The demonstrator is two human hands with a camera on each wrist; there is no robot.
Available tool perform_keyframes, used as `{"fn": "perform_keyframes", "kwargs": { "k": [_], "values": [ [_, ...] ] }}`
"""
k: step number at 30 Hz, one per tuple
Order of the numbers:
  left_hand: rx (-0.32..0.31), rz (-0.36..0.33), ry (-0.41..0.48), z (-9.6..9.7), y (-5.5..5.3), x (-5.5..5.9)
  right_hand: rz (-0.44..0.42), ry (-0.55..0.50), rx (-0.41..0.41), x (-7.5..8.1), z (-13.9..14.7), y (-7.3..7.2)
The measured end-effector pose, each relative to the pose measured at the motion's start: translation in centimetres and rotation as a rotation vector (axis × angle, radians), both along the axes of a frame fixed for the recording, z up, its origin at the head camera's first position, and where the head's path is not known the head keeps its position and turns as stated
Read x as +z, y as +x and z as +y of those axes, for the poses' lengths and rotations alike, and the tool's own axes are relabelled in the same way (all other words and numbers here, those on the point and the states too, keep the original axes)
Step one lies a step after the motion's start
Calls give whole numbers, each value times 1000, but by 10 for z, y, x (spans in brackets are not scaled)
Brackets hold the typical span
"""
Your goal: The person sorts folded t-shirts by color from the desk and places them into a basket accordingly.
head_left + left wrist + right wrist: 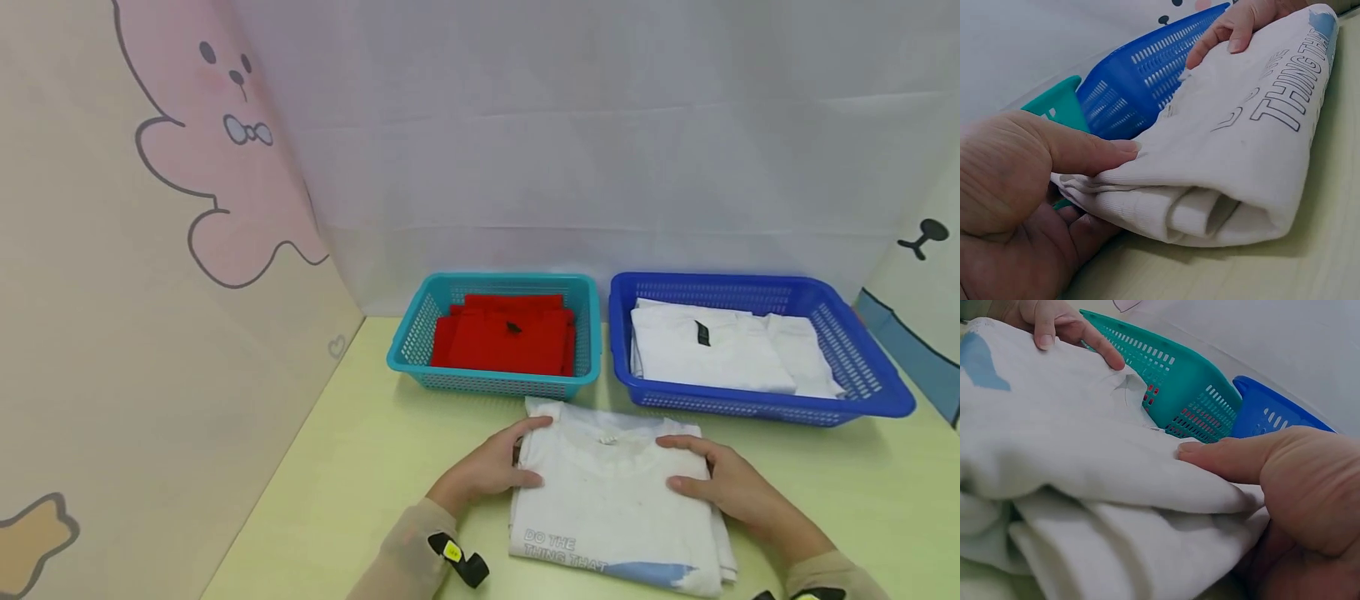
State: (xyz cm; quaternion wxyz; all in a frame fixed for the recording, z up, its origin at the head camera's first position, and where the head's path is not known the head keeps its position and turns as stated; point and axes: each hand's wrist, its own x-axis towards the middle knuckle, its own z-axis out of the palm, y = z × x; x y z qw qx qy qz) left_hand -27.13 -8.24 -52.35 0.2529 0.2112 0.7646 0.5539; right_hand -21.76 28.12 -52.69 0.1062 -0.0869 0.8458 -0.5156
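A folded white T-shirt (615,500) with outlined lettering and a blue patch lies at the front of the table, its collar toward the baskets. My left hand (495,460) grips its left side, and in the left wrist view the thumb (1094,153) presses on top while other fingers go under the folded layers. On the opposite side my right hand (731,483) holds the shirt the same way; its thumb (1229,456) lies on top in the right wrist view. The fingers beneath the cloth are partly hidden.
Behind the shirt stands a teal basket (397,364) holding folded red shirts (510,342). To its right, a blue basket (885,400) contains folded white shirts (712,346). A pale curtain (600,167) hangs behind the yellow-green table (322,467).
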Motion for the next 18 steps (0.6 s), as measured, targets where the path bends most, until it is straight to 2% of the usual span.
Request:
{"fn": "perform_keyframes", "kwargs": {
  "k": [3,9,13,18],
  "values": [
    [9,-5,4,0,-1,-2,12,49,-33,0,-1,1],
    [5,-16,37,0,-2,-3,25,38,-42,3,-3,3],
    [-20,-4,51,-1,-2,-4,42,50,-41,3,-1,4],
    [-48,14,67,1,1,-2,96,121,-22,6,3,5]
  ]
}}
